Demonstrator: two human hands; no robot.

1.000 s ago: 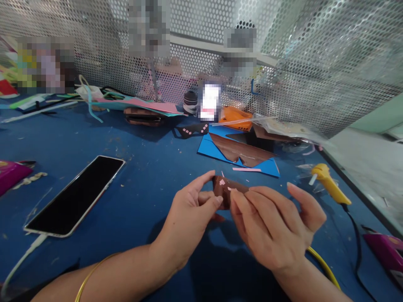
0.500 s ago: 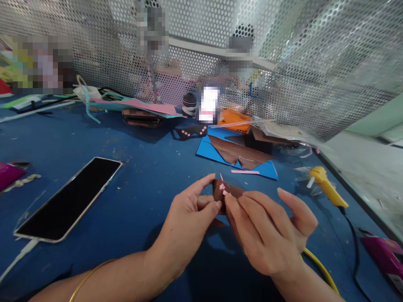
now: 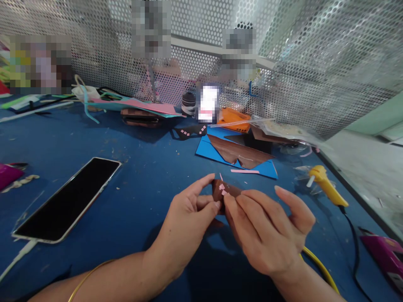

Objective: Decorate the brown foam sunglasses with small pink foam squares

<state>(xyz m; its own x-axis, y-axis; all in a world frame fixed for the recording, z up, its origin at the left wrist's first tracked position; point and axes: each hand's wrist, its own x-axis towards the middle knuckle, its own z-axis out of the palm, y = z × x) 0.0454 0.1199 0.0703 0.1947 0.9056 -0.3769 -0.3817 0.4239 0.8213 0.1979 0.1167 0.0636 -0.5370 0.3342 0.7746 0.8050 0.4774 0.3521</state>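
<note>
My left hand (image 3: 184, 222) pinches the left end of a small brown sheet piece (image 3: 233, 190) between thumb and fingers, a little above the blue table. Small pink squares (image 3: 221, 187) sit in a row on its face near that end. From the right, my right hand (image 3: 267, 235) grips the same piece, its fingertips at the lowest pink square and one finger raised apart. My right fingers hide much of the brown piece. Beyond my hands, a thin pink strip (image 3: 244, 171) lies by a blue sheet (image 3: 204, 153) bearing a brown cutout (image 3: 242, 153).
A black cutout with pink squares (image 3: 190, 132) lies farther back. On the left rests a phone (image 3: 67, 201) with a charging cable. At right are a yellow glue gun (image 3: 327, 184) and its black cord. A perforated metal screen (image 3: 195, 25) stands behind, with people beyond it.
Both hands keep their hold on the brown piece, with barely any movement. The whole view has shifted very slightly.
</note>
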